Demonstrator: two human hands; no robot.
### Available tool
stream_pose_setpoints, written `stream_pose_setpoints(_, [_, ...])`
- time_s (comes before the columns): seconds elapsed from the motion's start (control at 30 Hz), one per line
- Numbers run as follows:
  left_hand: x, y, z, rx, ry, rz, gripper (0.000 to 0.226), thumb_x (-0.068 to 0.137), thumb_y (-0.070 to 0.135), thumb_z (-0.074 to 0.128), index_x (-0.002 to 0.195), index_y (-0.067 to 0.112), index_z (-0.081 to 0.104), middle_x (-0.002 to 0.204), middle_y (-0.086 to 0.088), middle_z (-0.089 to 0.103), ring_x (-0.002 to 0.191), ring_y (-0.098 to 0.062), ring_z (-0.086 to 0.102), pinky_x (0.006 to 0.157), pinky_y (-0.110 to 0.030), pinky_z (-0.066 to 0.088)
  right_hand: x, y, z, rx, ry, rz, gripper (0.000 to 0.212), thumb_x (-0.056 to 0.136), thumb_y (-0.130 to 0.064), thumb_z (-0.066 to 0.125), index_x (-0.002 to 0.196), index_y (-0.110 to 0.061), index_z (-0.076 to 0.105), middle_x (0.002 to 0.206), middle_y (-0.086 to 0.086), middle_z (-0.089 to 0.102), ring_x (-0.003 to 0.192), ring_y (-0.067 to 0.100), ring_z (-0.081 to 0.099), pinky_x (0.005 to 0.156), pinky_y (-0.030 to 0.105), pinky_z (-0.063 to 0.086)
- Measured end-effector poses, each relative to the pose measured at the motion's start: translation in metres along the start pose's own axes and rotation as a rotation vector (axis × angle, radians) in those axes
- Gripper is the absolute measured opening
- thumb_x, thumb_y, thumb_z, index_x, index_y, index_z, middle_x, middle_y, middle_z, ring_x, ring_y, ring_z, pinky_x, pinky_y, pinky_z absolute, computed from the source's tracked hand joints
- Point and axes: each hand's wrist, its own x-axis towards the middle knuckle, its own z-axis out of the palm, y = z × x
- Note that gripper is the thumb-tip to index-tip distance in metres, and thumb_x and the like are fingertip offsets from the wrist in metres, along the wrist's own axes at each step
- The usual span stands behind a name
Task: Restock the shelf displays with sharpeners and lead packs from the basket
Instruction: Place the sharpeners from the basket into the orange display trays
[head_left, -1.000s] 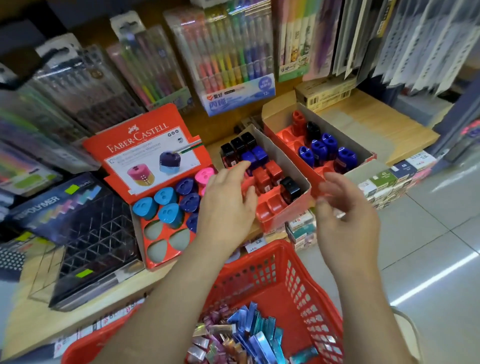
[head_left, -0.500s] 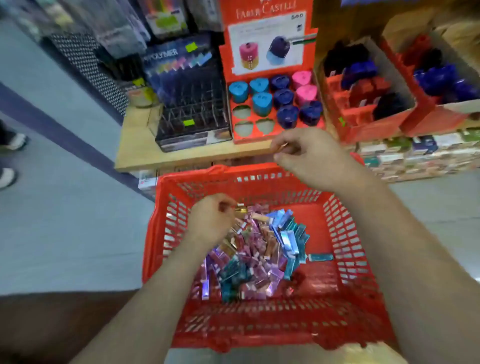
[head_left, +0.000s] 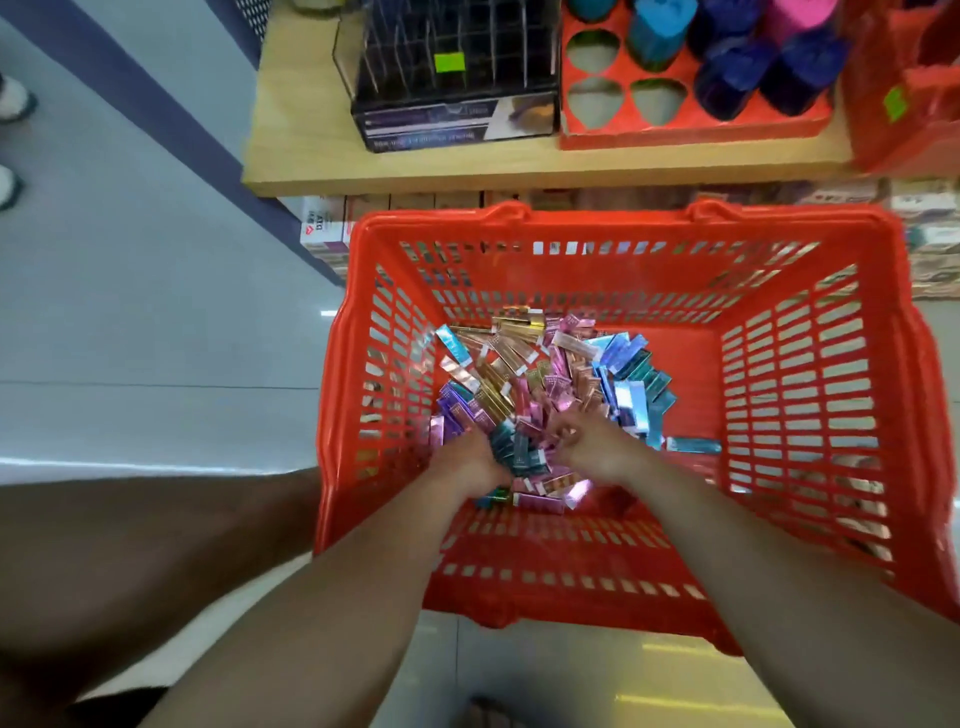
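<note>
A red plastic basket (head_left: 613, 221) stands on the floor below the shelf, holding a heap of shiny lead packs (head_left: 540, 364) in gold, pink, purple, teal and blue. Both my hands reach down into that heap. My left hand (head_left: 470, 460) has its fingers dug in among teal and purple packs, its fingertips hidden. My right hand (head_left: 589, 441) is just beside it, fingers curled round pink packs. On the shelf above, a red sharpener display tray (head_left: 649, 111) has three vacant holes at its front left, with blue sharpeners (head_left: 660, 31) and dark blue sharpeners (head_left: 743, 78) behind.
A black gridded lead rack (head_left: 447, 73) with a green sticker sits left of the tray on the wooden shelf (head_left: 291, 150). Another red display box (head_left: 904, 119) is at the right. Small boxes (head_left: 322, 234) line the space under the shelf. Someone's shoes (head_left: 10, 98) show at the far left.
My view has tilted down from the shelf to the basket. Both hands dropped from the sharpener displays; the right hand followed the left into the lead pack heap.
</note>
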Motion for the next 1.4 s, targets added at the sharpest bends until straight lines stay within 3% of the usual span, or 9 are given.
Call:
stream_pose_setpoints(0.23, [0.005,0.004,0.025,0.131,0.087,0.006,0.064,0.068,0.055,0.076,0.115,0.016,0.056,0.111,-0.005,0.065,0.101,-0.026,0.063,0.072,-0.027,0.043,0.002,0.044,0.003,-0.215,0.191,0.289,0.064,0.084,-0.045,0.068,0.130,-0.010,0.042,0.129,0.018,0.052,0.121,0.035,0.049,0.094,0.038,0.045])
stream_pose_setpoints(0.5, [0.007,0.005,0.001,-0.456,0.112,-0.080,0.054,0.066,0.037,0.078,0.111,0.017,0.057,0.106,-0.006,0.063,0.084,-0.019,0.059,0.065,-0.025,0.044,-0.001,0.060,0.014,-0.237,0.131,0.368,0.088,0.075,-0.049,0.077,0.138,-0.008,0.030,0.132,0.015,0.052,0.124,0.033,0.049,0.092,0.035,0.045])
stream_pose_setpoints(0.6, [-0.001,0.007,-0.006,-0.475,0.103,0.010,0.056,0.069,0.050,0.079,0.109,0.018,0.057,0.103,0.001,0.059,0.086,-0.014,0.057,0.068,-0.023,0.042,0.003,0.057,0.001,0.039,0.054,0.432,0.077,0.072,-0.058,0.068,0.129,-0.010,0.050,0.120,0.015,0.061,0.107,0.032,0.060,0.082,0.034,0.047])
stream_pose_setpoints(0.7, [-0.016,0.026,-0.011,-0.652,0.044,0.063,0.058,0.082,0.064,0.057,0.117,0.017,0.056,0.108,0.001,0.061,0.083,-0.012,0.059,0.072,-0.024,0.047,-0.007,0.039,-0.014,0.701,0.025,0.465,0.036,0.078,-0.043,0.066,0.103,-0.018,0.063,0.088,0.010,0.068,0.071,0.025,0.063,0.063,0.028,0.047])
stream_pose_setpoints(0.77, [-0.030,0.044,-0.014,-0.780,0.024,0.086,0.047,0.090,0.062,0.045,0.118,0.026,0.056,0.111,0.000,0.062,0.087,-0.017,0.061,0.076,-0.029,0.049,-0.016,0.020,-0.025,0.872,0.005,0.377,0.011,0.093,-0.028,0.058,0.102,-0.025,0.063,0.088,0.009,0.069,0.066,0.025,0.065,0.058,0.027,0.050])
stream_pose_setpoints(0.93, [-0.067,0.078,-0.038,-1.030,0.183,0.345,0.014,0.085,0.025,0.070,0.097,0.024,0.063,0.101,-0.002,0.064,0.082,-0.013,0.059,0.066,-0.025,0.047,-0.046,-0.021,-0.052,1.100,0.073,0.192,0.019,0.095,-0.013,0.047,0.093,-0.019,0.065,0.079,0.013,0.062,0.059,0.027,0.066,0.050,0.029,0.056])
stream_pose_setpoints(1.1, [-0.105,0.094,-0.080,-0.972,0.251,0.618,0.051,0.071,-0.013,0.073,0.106,0.023,0.064,0.105,0.003,0.066,0.091,-0.004,0.062,0.079,-0.015,0.051,-0.085,-0.040,-0.077,1.146,-0.039,-0.018,0.043,0.079,-0.052,0.067,0.102,-0.016,0.063,0.079,0.007,0.068,0.066,0.020,0.066,0.046,0.020,0.047])
stream_pose_setpoints(1.2, [-0.123,0.104,-0.099,-0.942,0.282,0.691,0.061,0.067,-0.023,0.069,0.109,0.021,0.060,0.113,-0.001,0.065,0.101,-0.010,0.063,0.081,-0.022,0.055,-0.099,-0.048,-0.088,1.201,0.011,-0.214,0.033,0.073,-0.032,0.073,0.100,-0.017,0.062,0.080,0.005,0.069,0.063,0.018,0.067,0.044,0.019,0.045])
stream_pose_setpoints(1.4, [-0.152,0.119,-0.123,-0.831,0.297,0.823,0.052,0.083,-0.012,0.063,0.128,0.013,0.055,0.124,-0.009,0.052,0.074,0.011,0.064,0.059,-0.012,0.052,-0.110,-0.063,-0.107,1.309,0.081,-0.410,0.025,0.075,-0.019,0.068,0.099,-0.020,0.073,0.083,0.007,0.069,0.060,0.018,0.065,0.041,0.017,0.042])
